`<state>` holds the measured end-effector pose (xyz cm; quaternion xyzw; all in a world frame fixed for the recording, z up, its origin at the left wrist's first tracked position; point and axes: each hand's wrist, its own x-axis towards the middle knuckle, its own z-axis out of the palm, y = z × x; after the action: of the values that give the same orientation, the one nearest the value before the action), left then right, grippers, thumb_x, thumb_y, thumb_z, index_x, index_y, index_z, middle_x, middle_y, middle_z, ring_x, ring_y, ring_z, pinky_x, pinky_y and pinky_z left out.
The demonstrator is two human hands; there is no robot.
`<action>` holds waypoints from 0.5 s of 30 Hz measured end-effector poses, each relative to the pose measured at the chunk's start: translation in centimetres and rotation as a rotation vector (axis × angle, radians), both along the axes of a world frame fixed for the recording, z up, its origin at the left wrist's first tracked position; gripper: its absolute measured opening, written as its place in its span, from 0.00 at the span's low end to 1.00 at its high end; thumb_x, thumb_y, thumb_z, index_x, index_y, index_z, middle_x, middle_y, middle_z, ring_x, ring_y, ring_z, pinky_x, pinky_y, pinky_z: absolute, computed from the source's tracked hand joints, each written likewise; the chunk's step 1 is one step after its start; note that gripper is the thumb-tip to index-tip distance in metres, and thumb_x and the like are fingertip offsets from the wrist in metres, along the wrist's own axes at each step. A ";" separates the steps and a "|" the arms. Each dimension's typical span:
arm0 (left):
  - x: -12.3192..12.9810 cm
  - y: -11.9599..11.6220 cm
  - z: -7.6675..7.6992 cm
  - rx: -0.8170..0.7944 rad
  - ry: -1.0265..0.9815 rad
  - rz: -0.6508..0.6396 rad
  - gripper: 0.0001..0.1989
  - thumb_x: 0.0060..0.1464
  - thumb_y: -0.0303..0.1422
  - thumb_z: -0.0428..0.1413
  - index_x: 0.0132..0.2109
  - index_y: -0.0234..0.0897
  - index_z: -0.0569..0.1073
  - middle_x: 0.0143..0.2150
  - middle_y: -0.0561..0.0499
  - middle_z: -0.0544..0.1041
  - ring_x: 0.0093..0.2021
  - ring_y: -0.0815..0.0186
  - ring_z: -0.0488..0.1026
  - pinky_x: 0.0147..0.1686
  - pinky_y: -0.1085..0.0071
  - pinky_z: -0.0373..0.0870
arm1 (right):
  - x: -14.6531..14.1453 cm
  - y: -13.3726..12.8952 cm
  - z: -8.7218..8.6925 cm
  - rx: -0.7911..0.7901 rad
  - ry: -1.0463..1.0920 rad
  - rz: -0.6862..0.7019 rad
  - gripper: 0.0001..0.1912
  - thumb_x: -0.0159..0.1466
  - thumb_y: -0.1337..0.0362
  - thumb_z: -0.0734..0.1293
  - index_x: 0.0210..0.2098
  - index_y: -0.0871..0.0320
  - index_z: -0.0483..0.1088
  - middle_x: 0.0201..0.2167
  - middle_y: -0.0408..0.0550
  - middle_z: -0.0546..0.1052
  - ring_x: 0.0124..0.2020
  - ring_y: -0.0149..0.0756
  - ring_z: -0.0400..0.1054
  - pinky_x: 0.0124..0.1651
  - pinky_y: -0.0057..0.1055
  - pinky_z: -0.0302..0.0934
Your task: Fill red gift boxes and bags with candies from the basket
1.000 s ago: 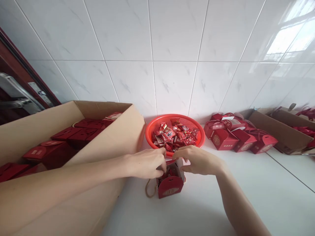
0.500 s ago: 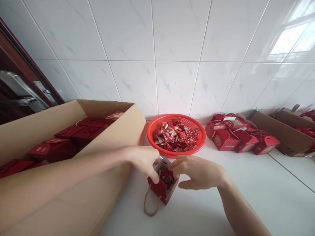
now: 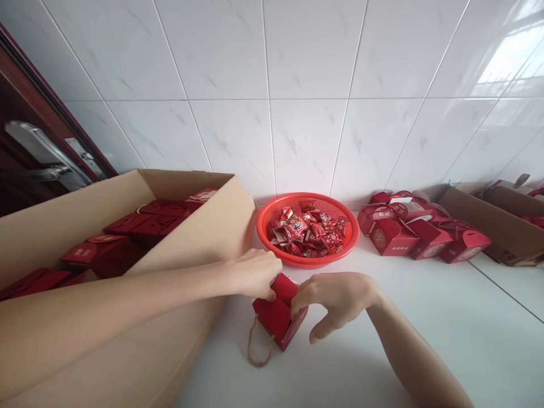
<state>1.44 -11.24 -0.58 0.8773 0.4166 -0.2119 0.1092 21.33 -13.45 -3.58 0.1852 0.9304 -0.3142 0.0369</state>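
Observation:
A small red cardboard candy box (image 3: 276,317) sits on the white countertop, its twine handle (image 3: 259,362) lying loose at the front. Its red top flaps are folded inward and hide the inside. My left hand (image 3: 255,275) is closed on the box's back left edge, thumb by the rear flap. At the right side, my right hand (image 3: 335,297) rests bent fingertips on the flap edge, with its thumb held apart. Just behind stands a red plastic basket (image 3: 266,249) holding many wrapped candies (image 3: 312,229).
A large cardboard carton (image 3: 204,238) with several red boxes (image 3: 102,252) inside stands on the left, under my left forearm. More red candy boxes (image 3: 391,235) are grouped at the right, beside another brown carton (image 3: 480,226). A tiled wall (image 3: 306,136) closes off the back.
The box's flaps have been folded down over the red-wrapped contents that showed inside earlier. My right thumb has moved down, away from the box.

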 end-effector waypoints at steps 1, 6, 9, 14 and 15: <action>0.0 -0.1 -0.2 0.006 0.003 -0.006 0.07 0.45 0.35 0.58 0.24 0.39 0.68 0.24 0.49 0.73 0.26 0.57 0.74 0.25 0.67 0.63 | -0.1 0.2 -0.1 -0.019 -0.006 0.006 0.19 0.59 0.61 0.75 0.48 0.59 0.75 0.40 0.48 0.81 0.39 0.36 0.74 0.39 0.26 0.62; -0.1 -0.7 -0.7 0.005 -0.040 -0.010 0.11 0.45 0.35 0.56 0.38 0.39 0.70 0.31 0.47 0.76 0.33 0.52 0.77 0.29 0.65 0.66 | 0.3 1.0 0.0 -0.079 0.066 -0.083 0.18 0.59 0.62 0.74 0.48 0.60 0.75 0.42 0.49 0.80 0.39 0.35 0.73 0.40 0.27 0.62; 0.2 -0.7 -0.4 -0.073 -0.111 0.033 0.19 0.43 0.38 0.58 0.44 0.40 0.67 0.36 0.47 0.77 0.35 0.53 0.77 0.25 0.67 0.65 | 0.5 1.2 0.4 -0.034 0.101 -0.205 0.12 0.59 0.65 0.73 0.43 0.59 0.75 0.40 0.47 0.79 0.38 0.34 0.72 0.39 0.27 0.63; 0.4 0.0 0.4 -0.295 -0.164 0.108 0.20 0.43 0.35 0.56 0.46 0.39 0.66 0.39 0.47 0.77 0.35 0.57 0.76 0.21 0.70 0.63 | -0.1 1.1 0.5 0.063 -0.071 -0.389 0.04 0.60 0.67 0.71 0.35 0.59 0.74 0.33 0.44 0.79 0.32 0.32 0.71 0.30 0.25 0.56; 0.4 0.2 0.5 -0.312 -0.156 0.100 0.18 0.43 0.32 0.55 0.45 0.39 0.66 0.38 0.47 0.77 0.34 0.57 0.76 0.21 0.70 0.62 | -0.4 1.1 0.4 0.085 -0.108 -0.395 0.03 0.60 0.67 0.71 0.34 0.59 0.74 0.32 0.44 0.79 0.31 0.32 0.70 0.29 0.25 0.54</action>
<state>1.89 -11.08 -0.07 0.8416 0.4123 -0.1996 0.2861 20.94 -12.37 -3.22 0.3819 0.8851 -0.2655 0.0164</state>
